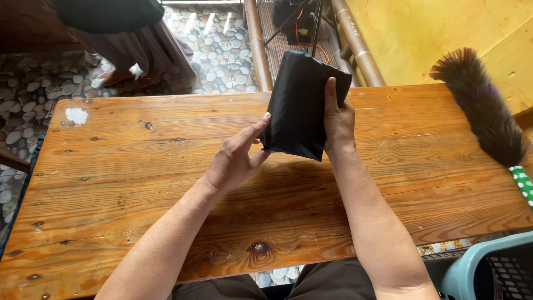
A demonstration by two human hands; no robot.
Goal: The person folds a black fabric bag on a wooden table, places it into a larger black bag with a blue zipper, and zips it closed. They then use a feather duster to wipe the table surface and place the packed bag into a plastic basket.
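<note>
Your right hand [338, 119] has its grip clenched on the right edge of a folded black cloth [300, 103], fingers laid up along its face, holding it upright over the far edge of the table [139, 183], near the middle; the cloth's lower corner hangs just clear of the wood; your left hand [236, 158] is released, fingertips touching the cloth's lower left edge, thumb spread below it. Judging by its shape, the cloth is already folded down to a compact oblong; it is not yet set down on the table. A dark feather duster [483, 105] lies at the far right corner, well apart; a pale blue plastic basket [488, 272] stands off the near right corner; another person's feet [125, 75] show on the pebble floor [222, 50] beyond.
</note>
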